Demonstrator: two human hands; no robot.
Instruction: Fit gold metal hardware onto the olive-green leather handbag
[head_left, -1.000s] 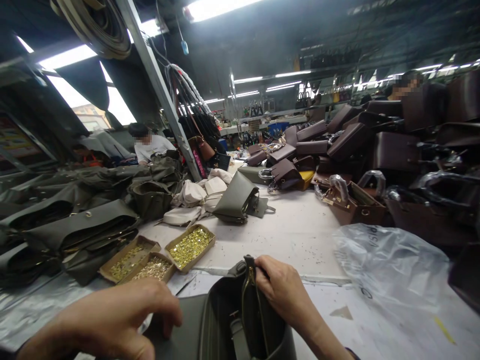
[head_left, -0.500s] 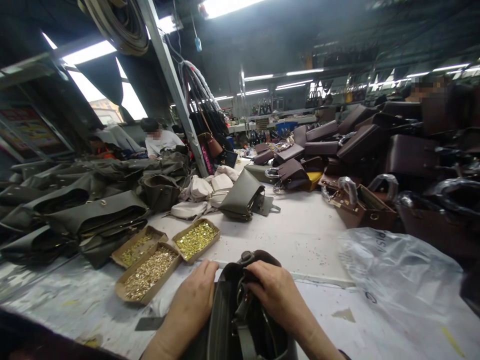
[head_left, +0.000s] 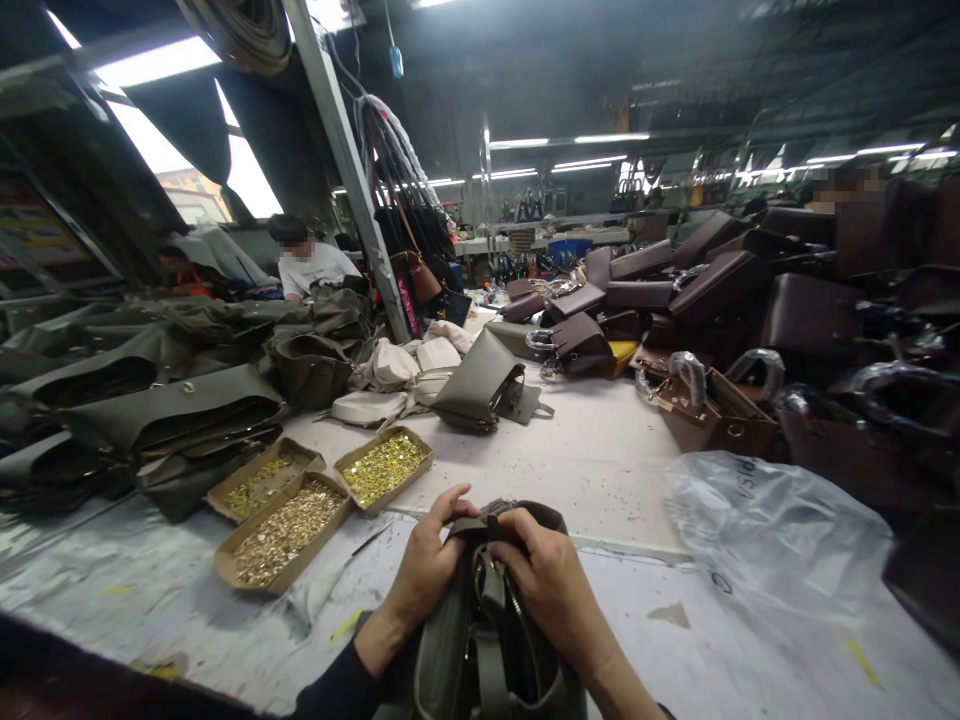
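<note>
A dark olive handbag (head_left: 442, 660) stands in front of me at the near edge of the table, its top open toward me. My left hand (head_left: 429, 555) grips the far left part of its rim, thumb inside and index finger raised. With thumb and fingers pinched, my right hand (head_left: 544, 565) holds the bag's rim near a dark strap end at the top. A strap (head_left: 491, 665) runs down over the opening. What lies deep inside the bag is too dark to make out.
Left of my hands sit cardboard trays with gold metal pieces (head_left: 285, 530) and yellowish ones (head_left: 384, 468). Olive bags (head_left: 180, 410) pile up behind them. On the right lie a clear plastic bag (head_left: 780, 530) and heaped brown handbags (head_left: 720, 420). A co-worker (head_left: 311, 262) sits beyond a metal post (head_left: 349, 160).
My left hand has moved right and up from the bag's left side onto its far rim, closer to my right hand. My right hand stays pinched at the rim. The view has shifted slightly.
</note>
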